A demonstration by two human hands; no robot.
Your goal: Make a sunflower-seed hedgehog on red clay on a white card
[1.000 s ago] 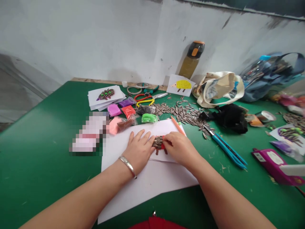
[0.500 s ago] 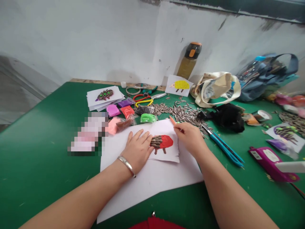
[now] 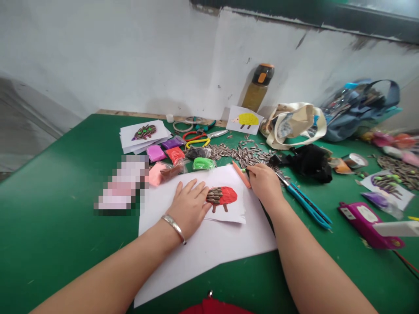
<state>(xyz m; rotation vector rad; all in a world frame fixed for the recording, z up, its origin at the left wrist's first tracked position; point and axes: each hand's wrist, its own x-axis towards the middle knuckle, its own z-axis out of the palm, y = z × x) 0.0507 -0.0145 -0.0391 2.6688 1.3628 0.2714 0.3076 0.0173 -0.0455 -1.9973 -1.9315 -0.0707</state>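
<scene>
My left hand (image 3: 190, 205), wearing a silver bracelet, lies with fingers spread on a small sheet of paper (image 3: 234, 214). That sheet bears a red hedgehog-like shape (image 3: 230, 195) with brown legs, its left part covered by striped sunflower seeds (image 3: 214, 196). Under it is a larger white sheet (image 3: 183, 270). My right hand (image 3: 266, 185) is at the sheet's right edge, fingers curled together; a small dark and green bit shows at its fingertips, but what it holds is unclear. Beside those fingertips lies an orange stick-like tool (image 3: 241, 174). Loose sunflower seeds (image 3: 248, 153) are just beyond.
Bagged clay packets, including a green one (image 3: 203, 164), line the paper's far edge. Behind are scissors (image 3: 218, 134), a yellow hedgehog picture (image 3: 246, 120) and a bottle (image 3: 258, 89). Rightward lie a blue utility knife (image 3: 307, 205), black cloth (image 3: 312, 163) and a magenta device (image 3: 363, 224).
My right hand has shifted slightly right and off the orange tool, which now lies apart at the paper's edge. My left hand stays put on the sheet. The view has shifted slightly.
</scene>
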